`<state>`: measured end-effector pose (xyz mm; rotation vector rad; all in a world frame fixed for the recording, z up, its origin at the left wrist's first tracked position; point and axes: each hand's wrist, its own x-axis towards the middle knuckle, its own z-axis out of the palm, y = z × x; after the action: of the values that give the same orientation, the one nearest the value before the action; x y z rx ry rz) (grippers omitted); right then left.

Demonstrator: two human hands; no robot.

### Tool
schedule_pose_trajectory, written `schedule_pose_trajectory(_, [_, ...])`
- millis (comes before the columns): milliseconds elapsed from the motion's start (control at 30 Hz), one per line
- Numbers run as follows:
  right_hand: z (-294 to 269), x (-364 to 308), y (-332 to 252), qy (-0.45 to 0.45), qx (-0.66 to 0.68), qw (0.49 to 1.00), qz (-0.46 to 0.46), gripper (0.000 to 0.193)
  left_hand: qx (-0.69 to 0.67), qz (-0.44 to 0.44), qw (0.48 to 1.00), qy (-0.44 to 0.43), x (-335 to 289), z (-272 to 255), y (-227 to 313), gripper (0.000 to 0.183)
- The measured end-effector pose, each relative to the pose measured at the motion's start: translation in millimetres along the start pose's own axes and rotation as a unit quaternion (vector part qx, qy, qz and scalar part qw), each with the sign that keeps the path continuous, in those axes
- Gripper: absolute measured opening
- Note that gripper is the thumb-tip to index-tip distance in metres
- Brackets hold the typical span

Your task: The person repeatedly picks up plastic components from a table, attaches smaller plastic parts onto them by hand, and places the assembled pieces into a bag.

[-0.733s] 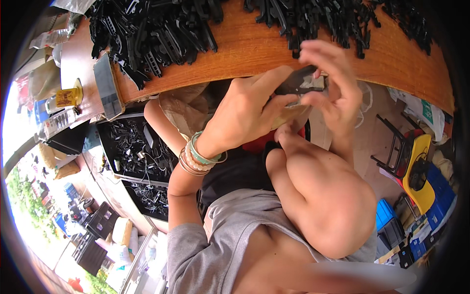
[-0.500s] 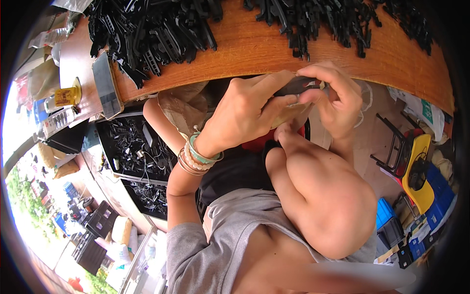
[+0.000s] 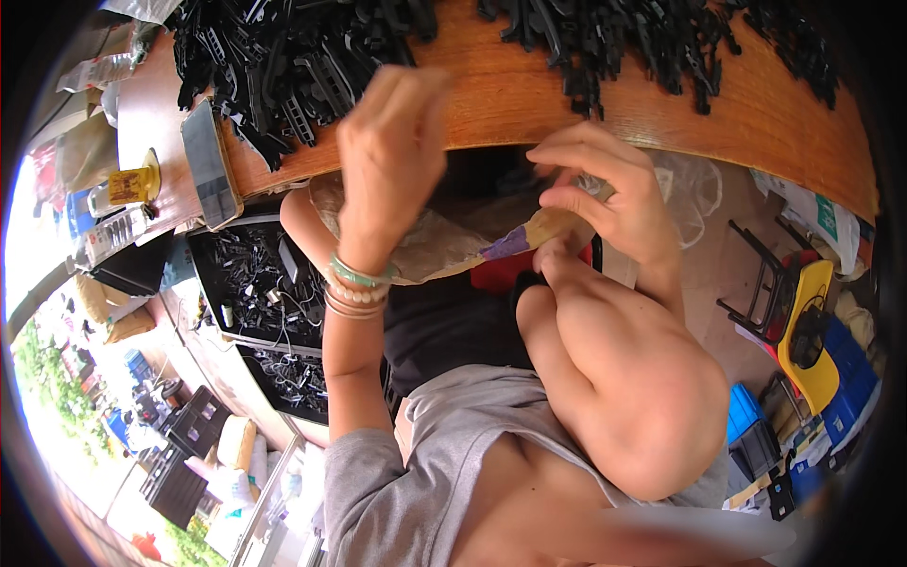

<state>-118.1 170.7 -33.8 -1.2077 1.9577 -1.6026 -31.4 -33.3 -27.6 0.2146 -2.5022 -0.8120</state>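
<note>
My left hand (image 3: 392, 156), with bracelets on its wrist, is raised over the table's near edge, close to a pile of long black plastic parts (image 3: 312, 66). Motion smears its fingers, so I cannot tell whether it holds anything. My right hand (image 3: 609, 184) is open to the right, thumb and fingers bent and apart, with nothing visible between them. Below both hands, a brownish bag (image 3: 435, 250) lies spread between my lap and the table edge. The dark inside of the bag is hard to make out.
More black parts (image 3: 605, 47) lie along the wooden table (image 3: 491, 99). A phone (image 3: 210, 165) and a yellow tape roll (image 3: 132, 185) rest at its left. Black trays of small parts (image 3: 260, 283) stand lower left. A yellow chair (image 3: 811, 335) stands at the right.
My left hand has moved up and left, away from my right hand. The dark part held between both hands is no longer visible there. My right hand's fingers have parted.
</note>
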Motion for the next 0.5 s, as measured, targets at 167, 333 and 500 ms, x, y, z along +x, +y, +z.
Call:
schedule_pose_trajectory(167, [-9, 16, 12, 0.139, -0.105, 0.984, -0.021, 0.016, 0.245, 0.095, 0.964, -0.029, 22, -4, -23, 0.023])
schedule_pose_trajectory(333, [-16, 24, 16, 0.163, -0.301, 0.940, 0.011, 0.023, 0.189, 0.164, 0.968, -0.026, 32, 15, -23, 0.022])
schedule_pose_trajectory(500, [-16, 8, 17, 0.158, -0.327, 0.929, 0.068, 0.028, 0.060, 0.141, 0.985, 0.074, 40, 18, -8, 0.016])
